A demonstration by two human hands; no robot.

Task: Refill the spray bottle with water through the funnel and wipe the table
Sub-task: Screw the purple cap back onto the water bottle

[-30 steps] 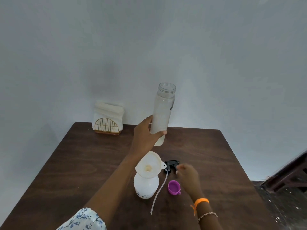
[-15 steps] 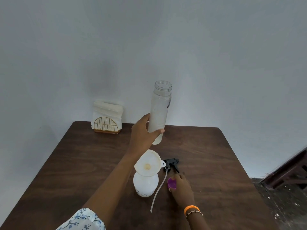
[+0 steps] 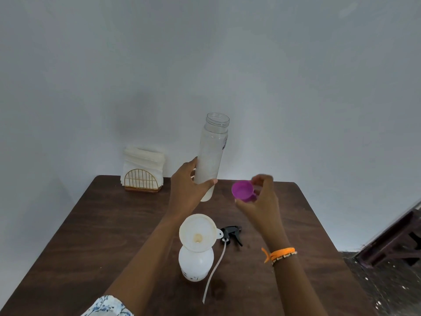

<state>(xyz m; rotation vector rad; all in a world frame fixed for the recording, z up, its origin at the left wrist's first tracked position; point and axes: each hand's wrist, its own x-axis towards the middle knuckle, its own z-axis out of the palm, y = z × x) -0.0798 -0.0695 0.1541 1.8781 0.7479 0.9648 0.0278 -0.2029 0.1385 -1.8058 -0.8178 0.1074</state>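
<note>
plain pale wall (image 3: 296, 76) behind; dark speckled floor (image 3: 387, 288) and dark wooden furniture (image 3: 391, 242) at right.

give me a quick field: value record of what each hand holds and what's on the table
left hand: grips clear bottle, upright, mouth open
right hand: holds purple cap in the air beside the bottle
spray bottle: white, on table, funnel in its neck
sprayer head: off, lying right of the funnel, tube trailing toward the camera
napkin holder: far left corner

A dark brown wooden table (image 3: 91, 236) carries a round white plastic spray bottle (image 3: 196, 263) – a white funnel (image 3: 197, 232) sits in its neck – a black trigger sprayer head (image 3: 232, 234) with its white tube just beside it, and a gold wire napkin holder (image 3: 142, 173) at the far edge.
</note>
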